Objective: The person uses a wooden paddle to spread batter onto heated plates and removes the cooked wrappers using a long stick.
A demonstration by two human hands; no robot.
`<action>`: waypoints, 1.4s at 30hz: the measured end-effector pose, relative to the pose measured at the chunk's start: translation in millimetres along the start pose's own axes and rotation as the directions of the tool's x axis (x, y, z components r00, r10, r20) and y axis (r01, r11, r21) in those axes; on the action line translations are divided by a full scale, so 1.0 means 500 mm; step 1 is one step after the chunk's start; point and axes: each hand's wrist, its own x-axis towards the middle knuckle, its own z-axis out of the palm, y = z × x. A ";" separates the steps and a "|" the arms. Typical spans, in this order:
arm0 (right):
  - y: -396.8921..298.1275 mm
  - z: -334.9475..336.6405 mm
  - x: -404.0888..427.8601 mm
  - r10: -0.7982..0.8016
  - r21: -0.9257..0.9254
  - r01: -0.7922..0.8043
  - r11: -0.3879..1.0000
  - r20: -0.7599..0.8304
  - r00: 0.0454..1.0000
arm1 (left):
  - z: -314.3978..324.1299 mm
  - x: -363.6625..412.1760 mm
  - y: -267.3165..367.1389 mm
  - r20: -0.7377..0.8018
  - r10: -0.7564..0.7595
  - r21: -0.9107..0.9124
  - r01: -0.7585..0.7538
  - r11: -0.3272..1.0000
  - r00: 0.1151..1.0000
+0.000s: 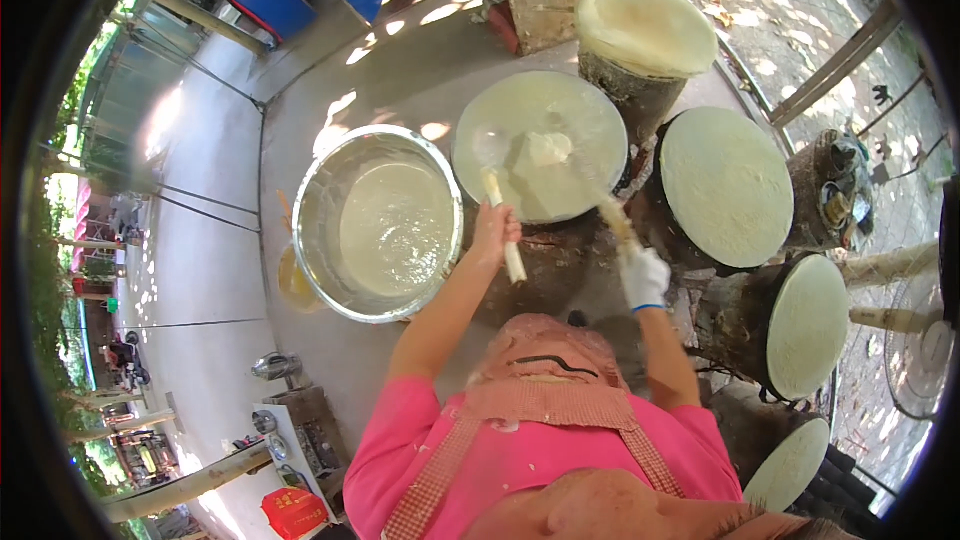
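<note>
My left hand (495, 231) is closed on a pale stick-like handle (514, 262), whose upper end reaches over the near left edge of a round griddle coated with pale batter (525, 187). My right hand (645, 277), in a white glove, grips another handle (616, 221) that crosses the griddle's near right rim; its far end is blurred over the batter. A lump of thicker batter (550, 149) lies near the middle of the griddle. Left of the griddle stands a large metal basin (301, 240) with liquid batter (394, 229) in it.
More round griddles covered with pale sheets stand in an arc on the right (727, 187), (808, 326). Behind is a stack of thin round flatbreads (646, 26) on a drum, beside a worn box (541, 4). A yellowish container (297, 281) sits left of the basin; a fan (919, 349) stands far right.
</note>
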 end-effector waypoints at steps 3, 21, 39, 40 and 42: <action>-0.083 0.024 -0.067 -0.067 0.235 0.084 0.968 -0.082 0.994 | 0.017 -0.004 -0.017 0.016 -0.150 -0.085 0.151 0.985 0.989; -0.051 -0.042 -0.188 0.344 0.128 -0.333 0.934 -0.081 0.935 | -0.341 -0.244 -0.016 0.763 -0.586 0.204 0.759 0.618 0.272; 0.276 -0.216 -1.158 0.970 0.418 -0.907 -0.055 -0.194 -0.148 | 0.173 -0.404 -0.488 -0.034 -0.940 0.404 0.855 -0.324 -0.340; 0.247 -0.207 -1.193 0.972 0.331 -0.936 -0.121 -0.153 -0.180 | 0.206 -0.423 -0.509 -0.086 -0.946 0.431 0.845 -0.318 -0.312; 0.182 -0.173 -1.256 0.962 0.140 -0.975 -0.172 -0.189 -0.197 | 0.263 -0.461 -0.546 -0.175 -0.934 0.452 0.818 -0.357 -0.311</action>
